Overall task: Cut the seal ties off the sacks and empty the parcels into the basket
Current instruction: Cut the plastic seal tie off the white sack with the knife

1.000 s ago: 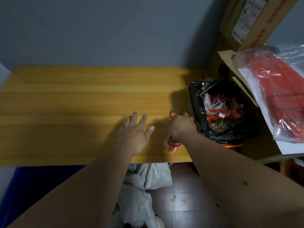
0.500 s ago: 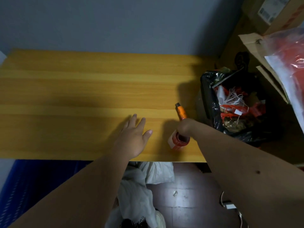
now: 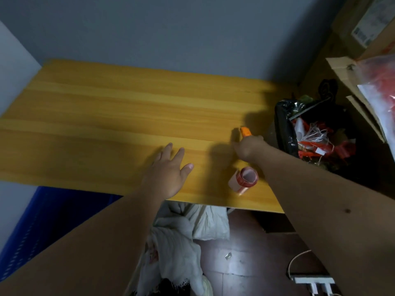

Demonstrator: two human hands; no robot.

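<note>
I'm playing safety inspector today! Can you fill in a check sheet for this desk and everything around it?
Surface: yellow wooden table, mostly bare, against a grey wall.
Job's things: orange-handled cutter at the table's right end; white sacks on the floor under the table edge; blue basket lower left; no parcels seen.
Clutter: roll of red tape lying on its side near the front edge; black bin bag with cut red ties and string.
Hands: left hand flat on the table, fingers straight; right hand curled around the cutter.
Cables: white cord and power strip on the floor.
Surroundings: cardboard boxes and a clear bag of red items on the right.
</note>
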